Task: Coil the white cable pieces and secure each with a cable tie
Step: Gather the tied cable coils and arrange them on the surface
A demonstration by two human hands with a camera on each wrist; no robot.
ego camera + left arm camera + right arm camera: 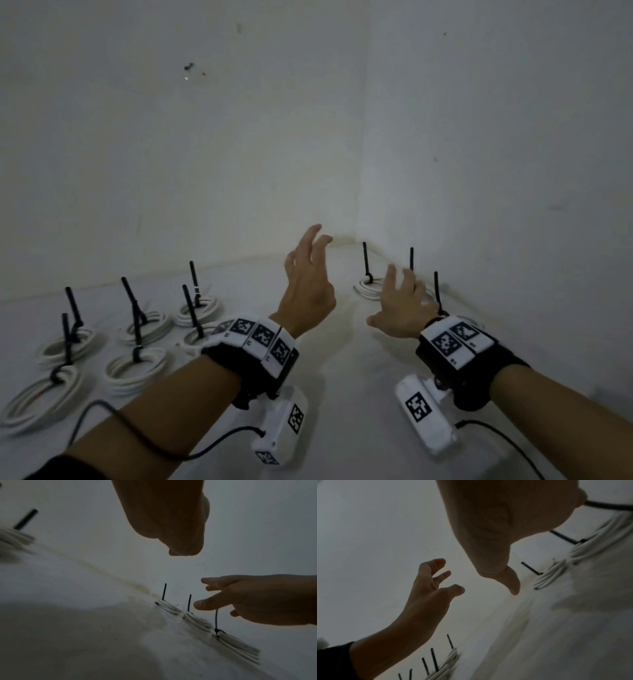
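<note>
1. The left hand (310,291) is raised above the white desk (342,377), its fingers (317,240) spread and loosely bent, holding nothing.
2. The right hand (402,308) hovers lower, palm down, its fingers (407,277) straight and fanned apart, also holding nothing.
3. Both wrists carry black bands with white blocks printed with black square codes (263,334); a white camera box (282,425) hangs beneath each wrist, with a thin black lead running back from it.
4. Three coils of white round cable lie just beyond and beneath the right fingers, along the foot of the wall: the farthest coil (167,605), a middle coil (197,622) and the nearest coil (240,646).
5. Each of these three is cinched by a black plastic cable tie whose tail stands upright; in the left wrist view the nearest tie (216,620) rises close under the right thumb, though whether they touch cannot be told.
6. Well to the left of the left fingers, seven more tied white coils (137,370) lie flat on the desk in a loose cluster, their black tie tails (132,301) pointing up.
7. Pale bare walls (205,154) meet in a corner beyond the fingertips of both hands.
</note>
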